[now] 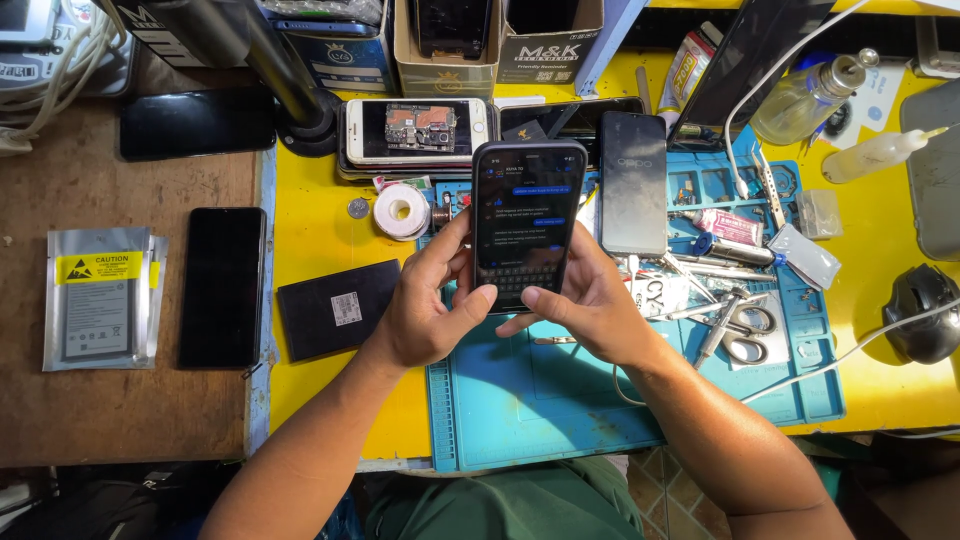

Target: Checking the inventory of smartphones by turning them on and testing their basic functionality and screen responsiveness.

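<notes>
A dark smartphone (526, 215) with a lit chat screen and keyboard is held upright over the blue repair mat (520, 400). My left hand (432, 300) grips its left edge, thumb resting on the lower screen. My right hand (590, 300) wraps its right edge, thumb also on the keyboard area. Both forearms come up from the bottom of the view.
On the yellow bench lie a grey phone face down (633, 182), a white phone (415, 130), a solder-wire spool (401, 211), a black battery (338, 308), scissors (745, 335), tweezers, bottles (815, 95) and a black mouse (925, 312). Two black phones (222, 287) and foil pouches (100, 295) sit left.
</notes>
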